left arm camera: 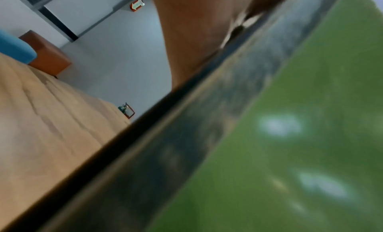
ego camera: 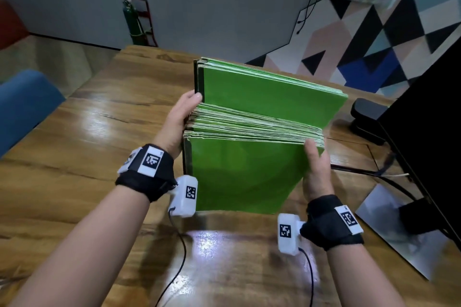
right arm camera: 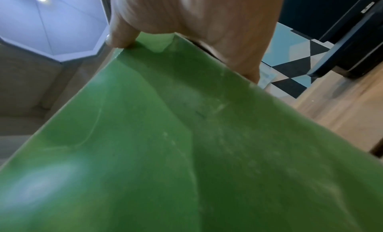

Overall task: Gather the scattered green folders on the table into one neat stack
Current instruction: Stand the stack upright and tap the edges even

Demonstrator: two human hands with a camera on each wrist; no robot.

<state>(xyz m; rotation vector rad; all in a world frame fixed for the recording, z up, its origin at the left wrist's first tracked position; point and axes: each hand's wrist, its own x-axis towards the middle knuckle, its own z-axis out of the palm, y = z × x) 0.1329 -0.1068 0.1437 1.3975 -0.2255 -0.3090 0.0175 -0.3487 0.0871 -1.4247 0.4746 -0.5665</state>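
Observation:
A thick stack of green folders [ego camera: 244,172] stands on edge on the wooden table [ego camera: 74,132], black spines to the left. A rear group of folders [ego camera: 269,97] sticks up higher than the front ones. My left hand [ego camera: 179,119] holds the spine side, thumb at the front by the taller group, fingers hidden behind. My right hand [ego camera: 316,169] grips the right edge, thumb on the front cover. The left wrist view shows the palm [left arm camera: 196,31] against the dark spine of the folders [left arm camera: 290,137]. The right wrist view shows my right hand [right arm camera: 186,14] clasping a top corner of the folders [right arm camera: 165,137].
A black monitor [ego camera: 429,107] stands at the right on a silver base [ego camera: 399,227], with cables [ego camera: 361,172] running toward the stack. A black object [ego camera: 366,117] lies behind the folders' right end. A blue chair [ego camera: 25,102] is at the table's left edge.

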